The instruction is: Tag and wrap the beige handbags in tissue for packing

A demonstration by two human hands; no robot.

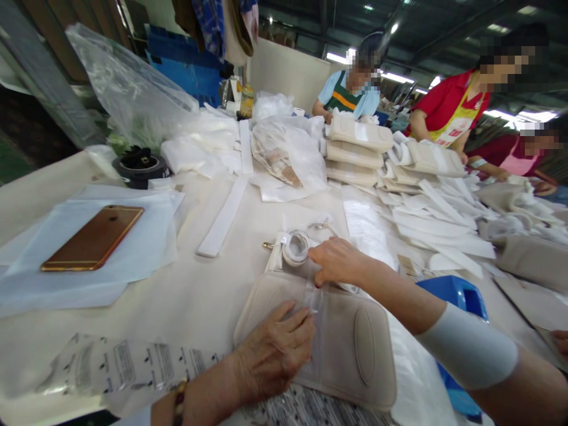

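Observation:
A beige bag point(341, 337) with an oval seam lies flat before me, a clear plastic strip point(316, 355) running down its middle. My left hand point(277, 349) rests on the bag, its bent fingertips pinched together at the strip's edge. At the bag's far edge my right hand point(339, 260) has its fingers curled. Its index finger touches a rolled, wrapped strap point(296, 247), and its thumb is near the top of the strip. Anything between those fingers is hidden. A gold clasp point(268, 245) sticks out left of the roll.
A phone point(95, 236) lies on white sheets at left, near a black tape roll point(142, 168). Stacked beige bags point(355, 148) and white paper strips point(439, 219) fill the right back. A blue bin point(459, 296) stands by my right forearm. Several co-workers are across the table.

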